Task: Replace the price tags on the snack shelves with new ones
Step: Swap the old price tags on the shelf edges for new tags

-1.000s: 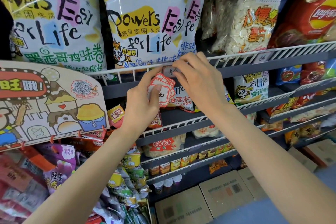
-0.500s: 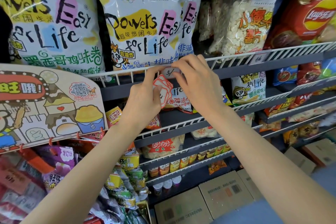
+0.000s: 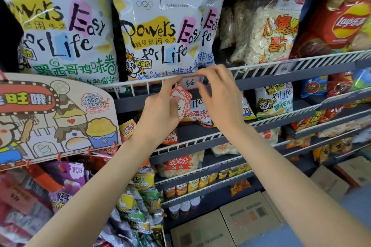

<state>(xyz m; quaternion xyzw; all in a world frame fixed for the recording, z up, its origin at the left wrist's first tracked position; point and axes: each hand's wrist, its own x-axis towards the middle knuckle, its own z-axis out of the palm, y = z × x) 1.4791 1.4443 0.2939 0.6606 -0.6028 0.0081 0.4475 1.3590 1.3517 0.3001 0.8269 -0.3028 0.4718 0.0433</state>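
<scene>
Two hands (image 3: 160, 114), two mounted price tags (image 3: 190, 82).

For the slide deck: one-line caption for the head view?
Both hands fit a red-bordered paper price tag on the white wire shelf rail; left hand holds spare tags.

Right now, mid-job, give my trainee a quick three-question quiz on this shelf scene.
1. True or false: the left hand holds a stack of red-bordered tags.
2. Where is the price tag being fitted? A) wire rail of the top shelf B) cardboard box C) cartoon sign
3. Fill in: the right hand has its fingers at the tag's ____ end.

Key: 1 true; 2 A; 3 right
</scene>
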